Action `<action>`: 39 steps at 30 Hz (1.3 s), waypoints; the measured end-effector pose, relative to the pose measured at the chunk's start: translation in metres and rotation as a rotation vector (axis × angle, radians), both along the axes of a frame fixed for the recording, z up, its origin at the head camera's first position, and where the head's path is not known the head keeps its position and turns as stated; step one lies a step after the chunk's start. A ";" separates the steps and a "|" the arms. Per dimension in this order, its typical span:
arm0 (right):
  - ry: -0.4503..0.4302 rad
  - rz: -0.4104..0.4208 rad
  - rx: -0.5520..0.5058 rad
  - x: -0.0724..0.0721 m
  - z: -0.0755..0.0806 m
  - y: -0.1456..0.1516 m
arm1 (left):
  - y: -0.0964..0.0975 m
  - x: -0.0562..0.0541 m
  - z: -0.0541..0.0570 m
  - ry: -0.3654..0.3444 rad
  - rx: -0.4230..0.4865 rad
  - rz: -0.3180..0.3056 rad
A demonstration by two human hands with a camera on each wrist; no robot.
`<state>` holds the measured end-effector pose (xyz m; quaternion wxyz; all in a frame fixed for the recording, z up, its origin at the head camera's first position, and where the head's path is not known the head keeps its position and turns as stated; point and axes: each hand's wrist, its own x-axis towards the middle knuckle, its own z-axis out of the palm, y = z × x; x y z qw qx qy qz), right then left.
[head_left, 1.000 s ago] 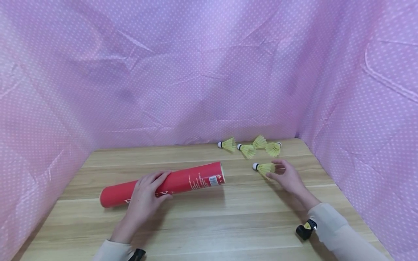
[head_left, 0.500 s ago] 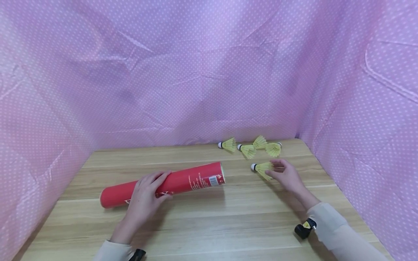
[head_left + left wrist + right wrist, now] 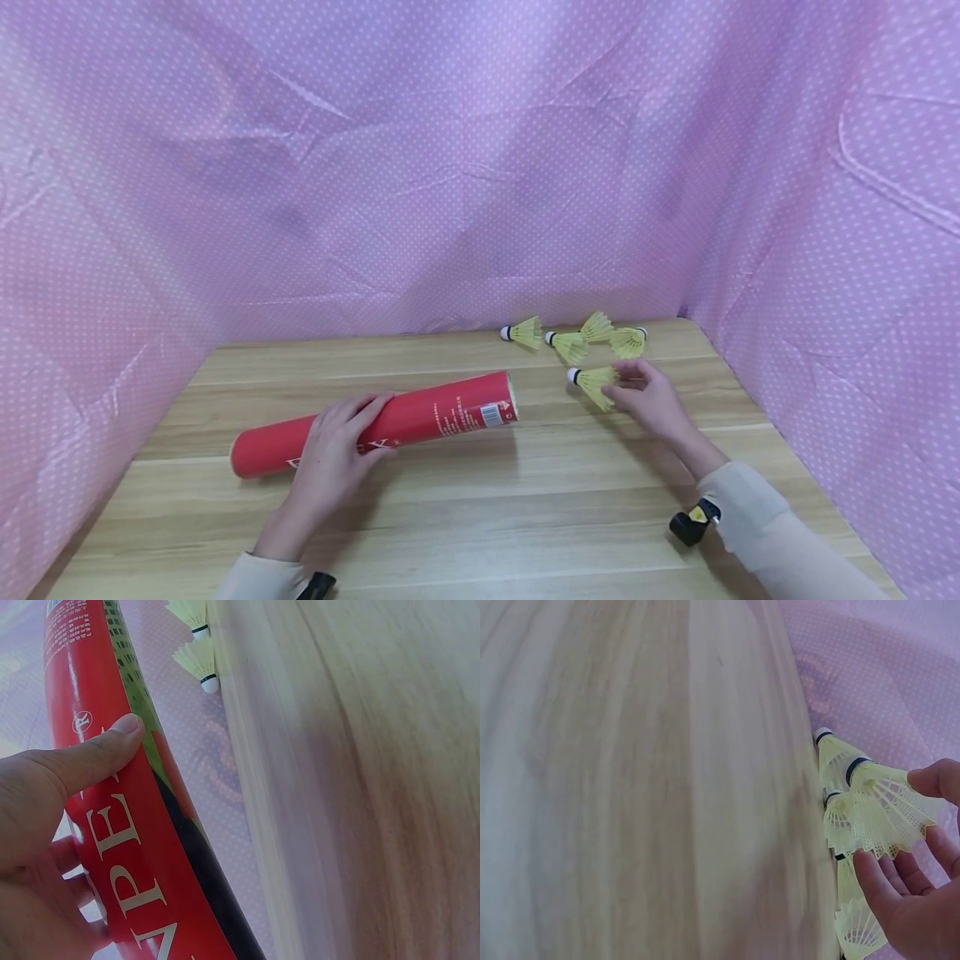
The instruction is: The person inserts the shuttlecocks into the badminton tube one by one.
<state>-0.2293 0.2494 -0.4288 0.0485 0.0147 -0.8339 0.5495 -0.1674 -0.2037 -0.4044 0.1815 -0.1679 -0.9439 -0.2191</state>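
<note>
My left hand (image 3: 330, 462) grips a long red shuttlecock tube (image 3: 442, 408) around its middle, tilted with its right end higher off the table. In the left wrist view the thumb lies across the tube's white lettering, and a green and black strip shows beside the red. To the right of the tube's end, my right hand (image 3: 658, 407) pinches a yellow shuttlecock (image 3: 596, 385) by its skirt. Its white cork with a black band points left toward the tube. The right wrist view shows the thumb and fingers on the skirt (image 3: 889, 810). The tube's inside is hidden.
Several more yellow shuttlecocks (image 3: 568, 347) lie grouped at the back edge of the wooden table (image 3: 480, 517), beyond my right hand. Pink dotted cloth (image 3: 450, 167) hangs behind the table and along both sides.
My right hand has moved slightly left and a little upward in the head view, carrying the shuttlecock closer to the tube. The left hand and tube stay almost still.
</note>
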 end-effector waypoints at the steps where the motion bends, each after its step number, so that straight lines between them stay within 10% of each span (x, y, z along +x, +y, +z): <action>1: 0.008 0.000 -0.002 0.000 0.000 0.000 | 0.000 0.000 0.000 -0.002 -0.001 0.001; 24: 0.160 0.210 -0.228 0.021 0.038 -0.046 | 0.003 -0.003 0.000 0.032 0.000 -0.012; 39: 0.068 0.400 -0.216 0.023 0.038 -0.073 | 0.002 0.000 0.002 0.048 -0.007 -0.035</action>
